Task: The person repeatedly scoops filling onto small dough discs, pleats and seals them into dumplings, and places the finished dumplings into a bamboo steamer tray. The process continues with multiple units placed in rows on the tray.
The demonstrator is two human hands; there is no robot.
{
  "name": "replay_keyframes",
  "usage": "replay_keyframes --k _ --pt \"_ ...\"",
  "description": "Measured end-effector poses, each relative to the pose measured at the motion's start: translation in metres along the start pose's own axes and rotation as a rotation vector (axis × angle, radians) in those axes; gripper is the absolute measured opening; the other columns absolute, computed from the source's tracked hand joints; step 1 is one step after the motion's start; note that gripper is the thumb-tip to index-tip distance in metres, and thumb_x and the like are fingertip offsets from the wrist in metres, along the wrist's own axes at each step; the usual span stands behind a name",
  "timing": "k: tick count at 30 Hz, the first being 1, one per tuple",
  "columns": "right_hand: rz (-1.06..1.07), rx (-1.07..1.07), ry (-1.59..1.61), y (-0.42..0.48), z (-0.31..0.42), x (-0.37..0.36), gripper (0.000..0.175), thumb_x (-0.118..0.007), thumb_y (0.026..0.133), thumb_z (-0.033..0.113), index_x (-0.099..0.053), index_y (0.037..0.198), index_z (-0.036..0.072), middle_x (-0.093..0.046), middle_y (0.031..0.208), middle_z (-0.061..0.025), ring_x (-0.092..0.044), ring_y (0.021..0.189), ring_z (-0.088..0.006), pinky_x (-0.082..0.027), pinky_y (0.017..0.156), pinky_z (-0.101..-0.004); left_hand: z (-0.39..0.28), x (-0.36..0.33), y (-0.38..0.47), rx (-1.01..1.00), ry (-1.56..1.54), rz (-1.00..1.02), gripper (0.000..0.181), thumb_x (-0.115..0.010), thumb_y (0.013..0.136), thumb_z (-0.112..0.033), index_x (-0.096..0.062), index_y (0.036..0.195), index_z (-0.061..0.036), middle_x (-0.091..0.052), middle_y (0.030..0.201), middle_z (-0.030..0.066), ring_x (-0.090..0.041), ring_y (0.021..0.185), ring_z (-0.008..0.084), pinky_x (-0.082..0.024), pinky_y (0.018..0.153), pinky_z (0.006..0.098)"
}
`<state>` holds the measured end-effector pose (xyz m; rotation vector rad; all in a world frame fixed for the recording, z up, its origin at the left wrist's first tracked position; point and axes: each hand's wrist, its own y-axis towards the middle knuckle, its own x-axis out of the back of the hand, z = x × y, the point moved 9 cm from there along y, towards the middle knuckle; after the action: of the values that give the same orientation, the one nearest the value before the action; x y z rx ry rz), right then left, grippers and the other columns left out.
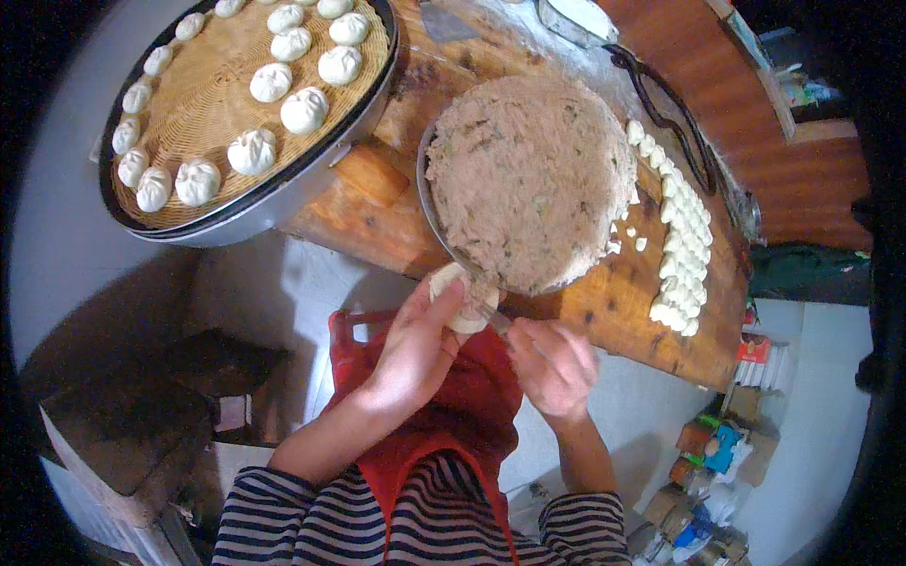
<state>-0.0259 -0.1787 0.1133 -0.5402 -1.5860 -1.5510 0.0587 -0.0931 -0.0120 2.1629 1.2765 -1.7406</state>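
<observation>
My left hand (417, 339) holds a round dough wrapper (447, 278) near the rim of a large bowl, its thumb over the dough. My right hand (554, 362) grips a metal utensil (497, 322), whose tip is pressed into meat filling on the wrapper. The utensil's exact kind is hidden. Just beyond both hands, the large round bowl (423, 166) is heaped with meat filling (520, 177) flecked with green. At the upper left, pleated filled buns (304, 110) sit on a woven mat (202, 92) in a round metal steamer tray (283, 201).
Cut dough pieces (683, 247) lie in a long cluster on the wooden table (616, 322), right of the bowl. A dark strap-like thing (665, 99) and a container of white powder (580, 21) are behind. Boxes (669, 506) stand at lower right.
</observation>
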Motion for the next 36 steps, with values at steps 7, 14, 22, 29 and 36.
replay_keyframes --k 7,14,22,29,36 --pt "0.024 -0.04 0.084 0.011 -0.007 -0.012 0.031 -0.086 0.072 0.003 -0.08 0.102 0.008 -0.074 0.106 -0.0034 -0.07 0.088 -0.0201 -0.06 0.076 -0.0315 -0.003 0.001 -0.001 0.021 -0.133 0.055 0.039 -0.053 0.107 -0.016 -0.047 0.142 -0.0005 -0.061 0.136 0.0115 -0.058 0.128 0.0225 -0.045 0.112 0.0381" --pt "0.011 -0.218 -0.054 0.023 -0.034 0.0 0.032 -0.083 0.076 0.002 -0.079 0.108 0.007 -0.074 0.105 -0.0057 -0.069 0.087 -0.0202 -0.057 0.073 -0.0325 0.004 0.004 0.005 -0.012 0.025 0.009 0.038 -0.054 0.106 -0.015 -0.048 0.141 -0.0009 -0.062 0.132 0.0108 -0.059 0.126 0.0219 -0.047 0.11 0.0387" --pt "-0.006 -0.137 0.006 0.012 -0.018 -0.018 0.033 -0.083 0.074 0.002 -0.078 0.106 0.004 -0.073 0.104 -0.0063 -0.069 0.089 -0.0213 -0.06 0.075 -0.0332 0.009 0.002 0.004 0.027 -0.099 -0.011 0.039 -0.049 0.103 -0.013 -0.048 0.141 -0.0028 -0.06 0.135 0.0109 -0.057 0.128 0.0221 -0.046 0.109 0.0392" --pt "-0.003 -0.075 0.053 0.001 0.0 -0.018 0.031 -0.084 0.072 0.005 -0.079 0.103 0.006 -0.074 0.108 -0.005 -0.07 0.084 -0.0196 -0.059 0.071 -0.0302 0.008 -0.007 -0.003 0.06 -0.176 0.074 0.039 -0.05 0.105 -0.014 -0.046 0.143 -0.0039 -0.057 0.138 0.0104 -0.055 0.13 0.0222 -0.043 0.113 0.0396" --pt "0.0 -0.215 -0.033 0.024 -0.025 -0.004 0.03 -0.082 0.075 0.0 -0.078 0.104 0.003 -0.074 0.104 -0.008 -0.07 0.083 -0.0236 -0.058 0.071 -0.0336 0.004 -0.001 0.007 -0.045 -0.059 -0.029 0.038 -0.054 0.102 -0.001 -0.049 0.139 -0.0036 -0.063 0.13 0.0096 -0.063 0.12 0.023 -0.051 0.106 0.0372"
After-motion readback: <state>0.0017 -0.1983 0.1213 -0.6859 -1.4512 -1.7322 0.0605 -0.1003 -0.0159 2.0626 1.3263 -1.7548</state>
